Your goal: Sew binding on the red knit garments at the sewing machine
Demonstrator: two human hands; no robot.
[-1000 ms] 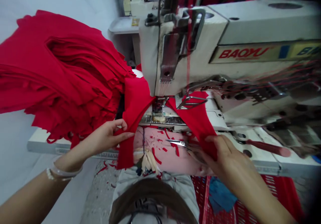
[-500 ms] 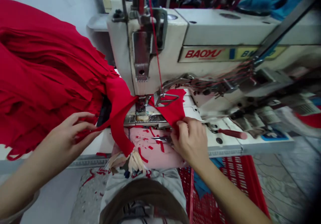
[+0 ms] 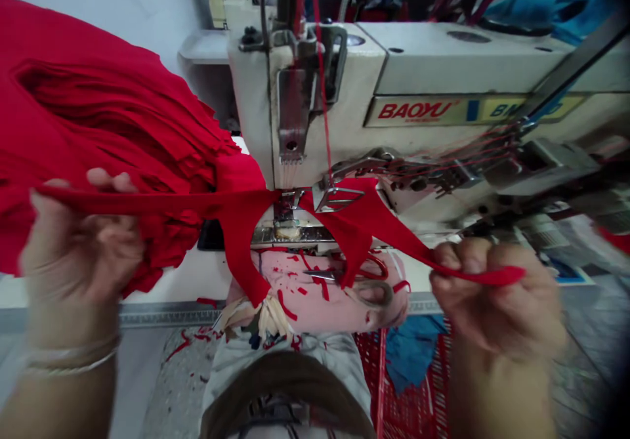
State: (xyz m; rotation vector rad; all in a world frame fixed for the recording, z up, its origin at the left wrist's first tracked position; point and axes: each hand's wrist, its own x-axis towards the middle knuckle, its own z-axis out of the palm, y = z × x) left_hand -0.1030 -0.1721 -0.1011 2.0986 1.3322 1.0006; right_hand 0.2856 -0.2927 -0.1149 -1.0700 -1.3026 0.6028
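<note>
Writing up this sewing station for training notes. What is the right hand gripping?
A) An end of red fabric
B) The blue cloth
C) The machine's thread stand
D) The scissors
A: the right hand pinches the end of a red fabric strip, while the scissors lie apart from it on the pink pad.

Left hand (image 3: pixel 81 245) and right hand (image 3: pixel 495 294) spread wide apart, each grip pinched shut

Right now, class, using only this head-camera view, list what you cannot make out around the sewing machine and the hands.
Needle tip: hidden in the head view by the metal parts of the sewing machine and the red strip.
Scissors: middle hidden by a hanging red flap.
Left hand and right hand: blurred, so finger detail is unclear.
Red crate: cut off by the bottom edge, partly covered by blue cloth.
</note>
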